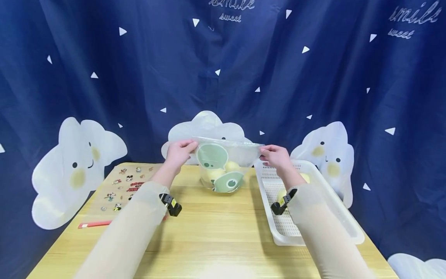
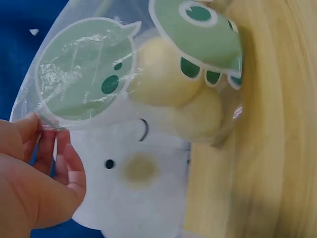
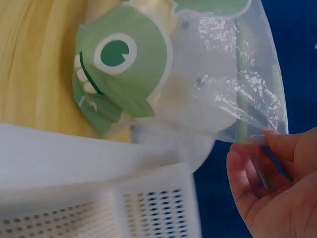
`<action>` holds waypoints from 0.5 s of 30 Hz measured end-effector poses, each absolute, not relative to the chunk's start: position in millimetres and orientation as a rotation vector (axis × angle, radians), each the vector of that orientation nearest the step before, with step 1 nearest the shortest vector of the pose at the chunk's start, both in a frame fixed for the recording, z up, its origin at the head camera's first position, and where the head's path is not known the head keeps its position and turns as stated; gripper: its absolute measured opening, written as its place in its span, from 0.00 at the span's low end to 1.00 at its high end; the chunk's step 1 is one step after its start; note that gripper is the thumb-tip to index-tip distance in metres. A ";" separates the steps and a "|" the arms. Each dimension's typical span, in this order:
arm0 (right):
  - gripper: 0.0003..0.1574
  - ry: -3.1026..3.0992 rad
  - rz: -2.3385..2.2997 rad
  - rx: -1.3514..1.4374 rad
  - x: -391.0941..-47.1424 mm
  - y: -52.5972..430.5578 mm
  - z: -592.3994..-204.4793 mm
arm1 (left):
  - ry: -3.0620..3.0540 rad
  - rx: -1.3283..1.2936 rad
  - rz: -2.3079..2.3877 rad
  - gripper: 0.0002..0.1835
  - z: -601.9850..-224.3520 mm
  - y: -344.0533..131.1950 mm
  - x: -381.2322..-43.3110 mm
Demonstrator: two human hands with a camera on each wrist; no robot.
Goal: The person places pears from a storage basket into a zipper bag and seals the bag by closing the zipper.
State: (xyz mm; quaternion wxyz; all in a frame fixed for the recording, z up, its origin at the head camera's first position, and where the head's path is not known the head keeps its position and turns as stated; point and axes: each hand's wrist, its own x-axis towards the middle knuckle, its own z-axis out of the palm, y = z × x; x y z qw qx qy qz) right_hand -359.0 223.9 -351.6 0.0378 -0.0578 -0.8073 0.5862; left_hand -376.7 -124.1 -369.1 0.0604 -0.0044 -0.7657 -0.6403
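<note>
A clear plastic bag printed with green cartoon shapes stands upright at the table's far middle, its top edge stretched between both hands. Several pale yellow round things lie in its lower part. My left hand pinches the bag's top left corner between thumb and fingers, also seen in the left wrist view. At the opposite top corner, my right hand pinches the plastic the same way. The bag's base rests at the tabletop in the head view.
On the right stands a white perforated plastic basket with a few yellow round things, partly hidden by the right arm. A flat bag with cartoon figures and a red strip lies left on the wooden table. Behind hangs a blue curtain.
</note>
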 end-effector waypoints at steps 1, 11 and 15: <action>0.20 -2.486 1.804 -0.212 -362.6 224.0 -355.6 | -2.325 0.016 -1.965 0.21 -371.5 -122.1 -379.3; 0.23 -2.495 1.827 -0.278 -370.8 221.1 -366.6 | -2.389 0.071 -2.046 0.24 -372.5 -122.6 -381.9; 0.26 -2.539 1.811 -0.249 -364.5 224.7 -364.2 | -2.431 0.009 -2.007 0.29 -370.9 -129.5 -377.6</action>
